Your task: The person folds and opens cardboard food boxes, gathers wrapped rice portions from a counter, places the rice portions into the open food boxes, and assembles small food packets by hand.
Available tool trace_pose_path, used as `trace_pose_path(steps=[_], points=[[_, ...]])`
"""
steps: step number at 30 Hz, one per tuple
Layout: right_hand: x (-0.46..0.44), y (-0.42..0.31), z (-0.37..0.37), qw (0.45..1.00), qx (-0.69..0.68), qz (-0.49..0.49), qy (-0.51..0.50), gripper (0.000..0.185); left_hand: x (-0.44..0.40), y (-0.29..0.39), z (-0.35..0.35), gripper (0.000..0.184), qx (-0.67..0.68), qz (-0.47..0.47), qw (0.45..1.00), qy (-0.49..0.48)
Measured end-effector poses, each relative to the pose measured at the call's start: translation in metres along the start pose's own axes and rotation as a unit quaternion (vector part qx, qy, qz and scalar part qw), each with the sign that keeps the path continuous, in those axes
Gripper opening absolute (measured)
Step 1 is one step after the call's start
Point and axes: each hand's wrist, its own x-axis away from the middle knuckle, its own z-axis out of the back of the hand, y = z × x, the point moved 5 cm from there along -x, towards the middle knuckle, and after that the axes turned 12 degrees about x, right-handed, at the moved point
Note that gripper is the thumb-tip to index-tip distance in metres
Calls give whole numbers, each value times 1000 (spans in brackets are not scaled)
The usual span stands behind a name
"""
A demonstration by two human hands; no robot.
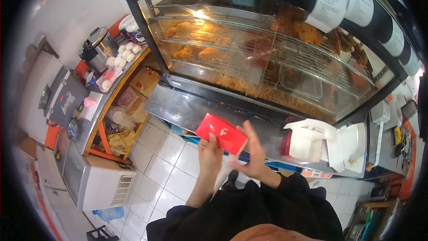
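A flat red box or packet [227, 135] with a small white print is held over the front edge of the metal counter [178, 106]. My left hand [210, 154] grips its lower left part, thumb on top. Beside its right end is my right hand [255, 151], fingers spread and stretched out; whether its palm touches the packet cannot be made out. To the right on the counter, an open white carton [305, 148] stands next to another open white box [350, 147] with crumbs in it.
A lit glass display case [214, 44] with racks of food spans the back. At left, a side counter holds a steel urn [101, 47] and white round items [127, 52]. Below stand a white appliance [104, 180] and a blue bottle [109, 213] on the tiled floor.
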Motion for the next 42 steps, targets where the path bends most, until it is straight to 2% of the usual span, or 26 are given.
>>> trace_pose_path(steps=[1, 2, 3, 4, 6, 7, 9, 14, 18, 21, 22, 23, 25, 26, 27, 28, 30, 31, 32, 34, 36, 37, 38, 39, 41, 42], points=[[-2, 6, 10, 995, -25, -75, 66, 55, 7, -9, -6, 24, -34, -24, 999, -25], [-9, 4, 18, 995, 79, -22, 53, 48, 14, -19, 7, 26, -132, -29, 987, 90], [-12, 5, 26, 994, 87, -38, 59, 48, 20, -24, 9, 28, -189, -21, 971, 143], [-13, 6, 27, 994, 97, -41, -13, 46, 26, -29, 11, 29, -241, -8, 951, 196], [-11, 4, 36, 992, 87, 1, -90, 41, 17, -20, -32, 30, -136, -91, 987, 2], [-7, 7, 42, 992, 92, -17, -83, 41, 15, -21, -32, 30, -143, -72, 987, 1], [0, -4, 46, 988, 93, 96, -81, 39, 12, -24, -29, 31, -70, -8, 997, 16], [22, -3, 48, 978, 193, -46, -63, 39, 38, -51, -34, 35, -84, 90, 992, 21], [49, 6, 42, 959, 261, 32, -102, 37, 48, -65, -29, 44, -80, 122, 989, 20], [60, 17, 50, 971, 228, -47, -61, 37, 51, -77, 9, 43, -187, 191, 964, -20], [59, 18, 54, 970, 234, -48, -54, 37, 54, -84, 6, 44, -161, 159, 973, -38], [62, 19, 56, 965, 241, -77, -67, 47, 61, -90, -19, 36, -138, 54, 989, -13], [66, 22, 61, 954, 254, -127, -95, 71, 64, -93, -17, 21, -465, 20, 878, -116], [70, 24, 72, 954, 263, -116, -90, 71, 59, -92, -4, 21, -459, 9, 880, -125], [81, 31, 87, 967, 170, -155, -113, 78, 53, -95, 8, 15, -602, -32, 753, -262], [94, 37, 102, 969, 75, -193, -137, 87, 46, -100, 20, 12, -715, -75, 583, -378], [144, 64, 146, 917, 70, -367, -142, 94, 3, -107, 40, 16, -670, -72, 493, -550], [156, 64, 158, 893, 154, -397, -147, 97, -19, -108, 63, 16, -641, -80, 428, -632], [169, 70, 165, 865, 176, -449, -141, 94, -41, -109, 77, 16, -642, -86, 430, -629], [162, 71, 183, 877, 165, -430, -133, 91, -68, -123, 94, 28, -692, -118, 243, -670], [128, 49, 209, 901, 150, -399, -81, 77, -68, -120, 62, 35, -737, -154, 215, -623], [92, 26, 233, 916, 233, -326, -35, 72, -70, -116, 42, 43, -775, -184, 182, -577], [56, -1, 256, 917, 310, -250, 12, 68, -70, -113, 29, 49, -783, -128, 195, -576], [21, -35, 279, 901, 399, -136, 100, 58, -67, -110, 10, 49, -784, -126, 196, -575], [-55, -92, 308, 844, 503, 78, 168, 48, -61, -108, -32, 48, -763, -45, 303, -569], [-92, -112, 312, 774, 579, 144, 210, 44, -58, -108, -51, 48, -766, -43, 306, -563]])
